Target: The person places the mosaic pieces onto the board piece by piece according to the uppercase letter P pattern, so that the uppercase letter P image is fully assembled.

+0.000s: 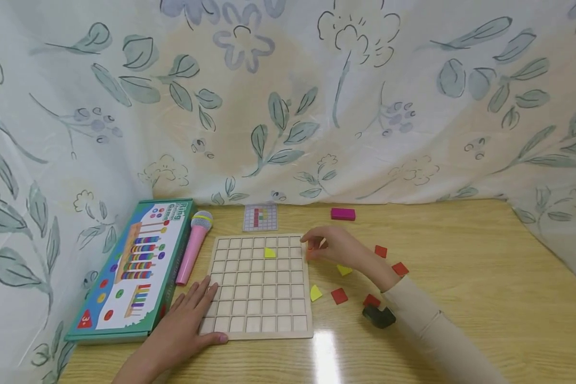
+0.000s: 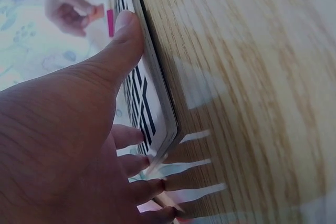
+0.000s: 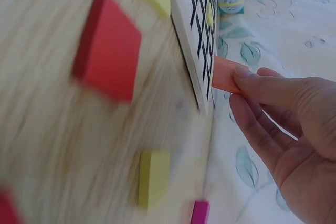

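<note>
A wooden grid board (image 1: 254,336) lies on the table, with one yellow quarter-round tile (image 1: 270,253) in a cell of its upper part. My left hand (image 1: 184,322) rests along the board's lower left side, fingers extended and thumb on the front edge. By the board's upper right edge, my right hand (image 1: 338,246) pinches a flat orange tile (image 3: 226,74) between thumb and fingers, holding it up off the table. Loose red tiles (image 1: 339,296) and yellow tiles (image 1: 316,293) lie to the right of the board, some under the right forearm.
A printed pattern card (image 1: 261,217) lies behind the board. At the left are a pink toy microphone (image 1: 192,250) and a boxed ring game (image 1: 134,266). A magenta block (image 1: 343,214) sits at the back, a black object (image 1: 378,316) beside the right sleeve. Floral cloth (image 1: 288,106) hangs behind.
</note>
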A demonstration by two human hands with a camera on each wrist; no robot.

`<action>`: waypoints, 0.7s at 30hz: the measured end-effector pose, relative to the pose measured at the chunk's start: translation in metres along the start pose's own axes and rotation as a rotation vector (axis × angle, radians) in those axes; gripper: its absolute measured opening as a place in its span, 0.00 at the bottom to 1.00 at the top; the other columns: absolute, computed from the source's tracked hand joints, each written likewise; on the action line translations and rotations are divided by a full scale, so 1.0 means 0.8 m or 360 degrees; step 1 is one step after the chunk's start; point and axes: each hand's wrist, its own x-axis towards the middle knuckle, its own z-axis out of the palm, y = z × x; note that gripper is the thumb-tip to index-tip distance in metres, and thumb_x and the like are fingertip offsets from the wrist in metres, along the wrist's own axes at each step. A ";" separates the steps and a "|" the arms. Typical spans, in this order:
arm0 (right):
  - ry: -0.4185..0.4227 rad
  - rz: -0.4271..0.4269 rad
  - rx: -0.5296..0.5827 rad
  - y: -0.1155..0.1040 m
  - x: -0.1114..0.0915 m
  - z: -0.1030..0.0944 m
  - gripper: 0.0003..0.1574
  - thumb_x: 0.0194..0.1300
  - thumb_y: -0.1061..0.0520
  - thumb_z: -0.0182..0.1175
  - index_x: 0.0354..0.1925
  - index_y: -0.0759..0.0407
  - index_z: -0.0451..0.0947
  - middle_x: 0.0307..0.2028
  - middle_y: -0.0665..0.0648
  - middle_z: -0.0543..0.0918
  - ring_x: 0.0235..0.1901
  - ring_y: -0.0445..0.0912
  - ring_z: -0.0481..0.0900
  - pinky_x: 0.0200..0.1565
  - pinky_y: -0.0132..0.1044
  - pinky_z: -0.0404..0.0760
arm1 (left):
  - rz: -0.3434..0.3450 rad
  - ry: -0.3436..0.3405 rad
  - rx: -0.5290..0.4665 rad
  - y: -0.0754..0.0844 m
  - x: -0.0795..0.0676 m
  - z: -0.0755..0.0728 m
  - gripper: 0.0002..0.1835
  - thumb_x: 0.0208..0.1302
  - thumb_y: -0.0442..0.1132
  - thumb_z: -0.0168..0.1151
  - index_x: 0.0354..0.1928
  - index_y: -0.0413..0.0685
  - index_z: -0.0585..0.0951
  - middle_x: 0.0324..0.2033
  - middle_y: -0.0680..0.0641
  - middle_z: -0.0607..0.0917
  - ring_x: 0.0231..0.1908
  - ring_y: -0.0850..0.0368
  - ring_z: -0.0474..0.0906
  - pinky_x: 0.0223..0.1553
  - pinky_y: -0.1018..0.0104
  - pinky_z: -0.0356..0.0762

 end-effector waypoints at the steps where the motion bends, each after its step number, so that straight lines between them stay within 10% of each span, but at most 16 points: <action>1: -0.0007 -0.0001 0.0011 -0.003 0.005 0.003 0.20 0.58 0.62 0.70 0.50 0.63 0.82 0.32 0.48 0.81 0.36 0.42 0.78 0.42 0.33 0.83 | 0.0006 0.0005 0.0009 0.000 0.000 0.000 0.58 0.50 0.74 0.61 0.74 0.41 0.60 0.74 0.36 0.54 0.72 0.33 0.50 0.67 0.34 0.52; 21: -0.0028 -0.0053 0.0199 -0.044 0.093 0.064 0.16 0.58 0.65 0.70 0.46 0.66 0.83 0.32 0.52 0.83 0.34 0.41 0.79 0.38 0.28 0.79 | 0.0007 -0.0013 -0.0016 -0.004 0.000 -0.001 0.58 0.50 0.74 0.60 0.74 0.42 0.60 0.74 0.38 0.55 0.72 0.33 0.50 0.67 0.33 0.52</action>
